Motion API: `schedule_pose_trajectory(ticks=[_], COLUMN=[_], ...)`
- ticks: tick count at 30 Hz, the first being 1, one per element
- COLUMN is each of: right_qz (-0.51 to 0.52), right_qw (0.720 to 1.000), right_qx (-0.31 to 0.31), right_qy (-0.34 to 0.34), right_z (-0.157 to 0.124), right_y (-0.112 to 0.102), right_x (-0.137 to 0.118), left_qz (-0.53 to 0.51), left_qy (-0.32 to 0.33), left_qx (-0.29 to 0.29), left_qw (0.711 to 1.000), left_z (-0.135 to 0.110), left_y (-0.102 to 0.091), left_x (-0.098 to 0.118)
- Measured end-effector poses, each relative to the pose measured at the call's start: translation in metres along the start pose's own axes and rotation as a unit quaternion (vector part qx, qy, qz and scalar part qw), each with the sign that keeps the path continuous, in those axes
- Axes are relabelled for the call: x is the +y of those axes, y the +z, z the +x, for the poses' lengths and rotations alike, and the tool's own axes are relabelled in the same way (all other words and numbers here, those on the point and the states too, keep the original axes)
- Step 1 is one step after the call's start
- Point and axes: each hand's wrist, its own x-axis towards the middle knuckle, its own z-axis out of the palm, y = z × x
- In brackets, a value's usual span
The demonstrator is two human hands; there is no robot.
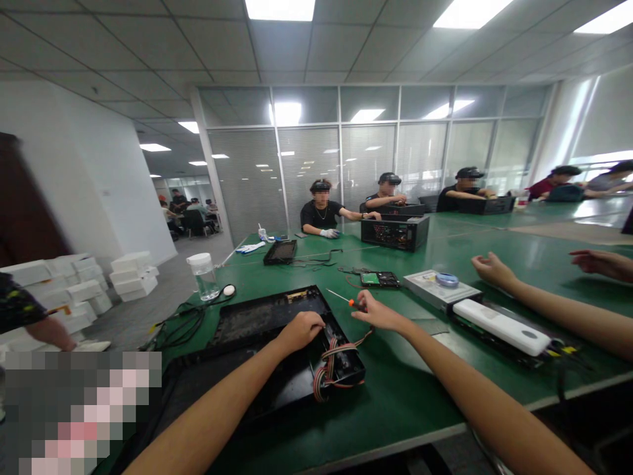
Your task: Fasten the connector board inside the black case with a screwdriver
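A black computer case part (264, 316) lies on the green table in front of me, its inner side up. My left hand (302, 332) is over its right part, fingers curled in near the rim; what they hold, if anything, is hidden. Striped multicoloured wires (329, 369) are looped at the case part's near right corner. To the right, my right hand (378, 313) grips a screwdriver (352, 303) with an orange and dark handle. Its thin metal shaft points up and left, apart from the case part.
Beyond are a green circuit board in a black frame (380, 280) and a black tray (280, 252). At left stand a clear jar (202, 277) and black cables (180, 323). At right, another person's hands (494, 272) are near a metal drive-like box (435, 290) and long white device (502, 326).
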Motion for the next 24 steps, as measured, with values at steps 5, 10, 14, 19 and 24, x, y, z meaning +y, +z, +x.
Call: schedule_pose_trajectory(ticks=[5, 10, 14, 19, 24], right_qz=[0.212, 0.201, 0.106, 0.009, -0.047], right_qw=[0.972, 0.972, 0.968, 0.973, 0.967], right_qx=[-0.075, 0.125, 0.221, 0.215, 0.235], right_qy=[0.064, 0.014, -0.049, -0.078, -0.091], right_z=[0.000, 0.007, 0.007, 0.001, -0.002], right_y=[-0.016, -0.026, -0.014, 0.005, 0.006], right_x=[-0.007, -0.011, -0.015, -0.027, -0.030], left_qz=[0.035, 0.040, 0.032, 0.026, 0.027], left_qy=[-0.022, -0.028, -0.040, -0.043, -0.057], left_qx=[-0.015, -0.026, -0.027, -0.024, -0.043], left_qw=[0.999, 0.998, 0.998, 0.998, 0.997], left_z=[-0.002, -0.002, -0.001, -0.003, -0.003], left_y=[0.001, 0.002, 0.004, 0.009, 0.007], left_x=[0.004, 0.007, 0.005, 0.003, 0.006])
